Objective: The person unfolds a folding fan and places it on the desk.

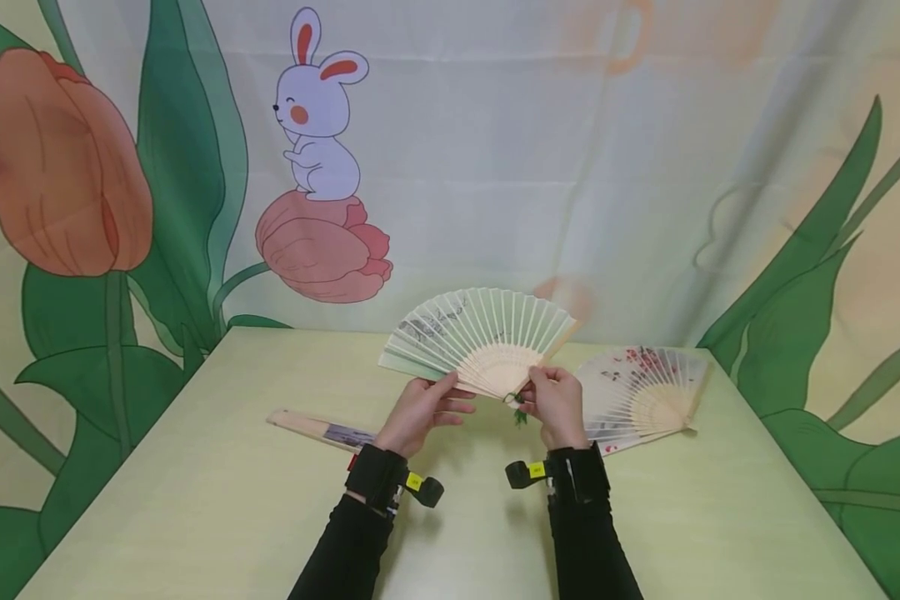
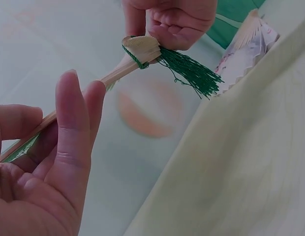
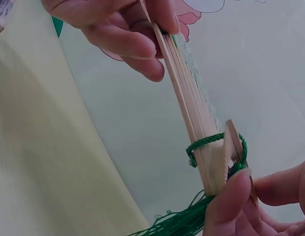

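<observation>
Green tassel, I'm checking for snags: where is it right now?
In the head view, the green tassel hangs at the base of the open pale green fan, just left of the right hand.

Soft light, faint shadows on the table (image 1: 720, 517), wrist views dimmer and greyer.

No lettering can be read
The left-wrist yellow label (image 1: 414, 482) and right-wrist yellow label (image 1: 537, 470) are too small to read; whether the dark marks (image 1: 429, 323) on the spread pale fan (image 1: 504, 321) are writing cannot be told.
</observation>
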The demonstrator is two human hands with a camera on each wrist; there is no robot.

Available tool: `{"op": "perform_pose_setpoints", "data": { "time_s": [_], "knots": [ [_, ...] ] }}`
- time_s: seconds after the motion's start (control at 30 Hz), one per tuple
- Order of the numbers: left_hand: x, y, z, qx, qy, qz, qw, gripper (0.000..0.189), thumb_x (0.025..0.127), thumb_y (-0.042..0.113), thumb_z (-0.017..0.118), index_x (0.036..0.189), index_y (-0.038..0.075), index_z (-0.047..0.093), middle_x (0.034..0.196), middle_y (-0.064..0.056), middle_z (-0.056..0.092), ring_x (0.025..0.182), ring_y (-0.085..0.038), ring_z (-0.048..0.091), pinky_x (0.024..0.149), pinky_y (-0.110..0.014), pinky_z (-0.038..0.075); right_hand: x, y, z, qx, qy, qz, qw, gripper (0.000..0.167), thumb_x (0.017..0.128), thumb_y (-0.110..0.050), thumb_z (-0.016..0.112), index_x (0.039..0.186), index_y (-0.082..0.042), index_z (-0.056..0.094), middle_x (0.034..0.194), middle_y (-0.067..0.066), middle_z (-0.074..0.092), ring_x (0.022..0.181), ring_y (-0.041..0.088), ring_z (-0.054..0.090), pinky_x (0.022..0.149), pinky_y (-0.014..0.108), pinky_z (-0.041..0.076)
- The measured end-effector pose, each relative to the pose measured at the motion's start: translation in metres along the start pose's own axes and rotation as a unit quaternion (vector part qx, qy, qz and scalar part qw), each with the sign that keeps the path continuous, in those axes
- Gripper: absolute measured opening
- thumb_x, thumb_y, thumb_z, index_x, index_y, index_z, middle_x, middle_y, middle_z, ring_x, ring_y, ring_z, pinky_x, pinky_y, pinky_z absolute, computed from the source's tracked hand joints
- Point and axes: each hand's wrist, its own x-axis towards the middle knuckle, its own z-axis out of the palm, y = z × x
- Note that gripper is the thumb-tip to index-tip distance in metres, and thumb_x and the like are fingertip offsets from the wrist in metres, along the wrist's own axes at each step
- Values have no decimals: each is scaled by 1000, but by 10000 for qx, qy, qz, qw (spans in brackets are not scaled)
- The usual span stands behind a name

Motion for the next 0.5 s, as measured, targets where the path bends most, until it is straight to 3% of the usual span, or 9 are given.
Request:
{"op": "perform_pose_setpoints", "data": {
  "time_s": [0.3,0.5],
  "knots": [
    [-2,-2,10,71,-47,35,10000,34,110,19,53,137,-2,58,117,-27,72,82,-13,76,70,-24,61,6,3,-7,71,321,142,9994,18,108,-12,54,114,4,54,81,4,59,64,8,56,52,17,51],
    [-3,-8,20,17,91,141,9999,33,109,15,54,136,-2,56,107,-23,76,79,-14,76,69,-25,62,12,9,-12,108,436,214,9988,16,108,-13,55,111,3,54,80,4,58,64,8,55,52,17,49]
  ]
}}
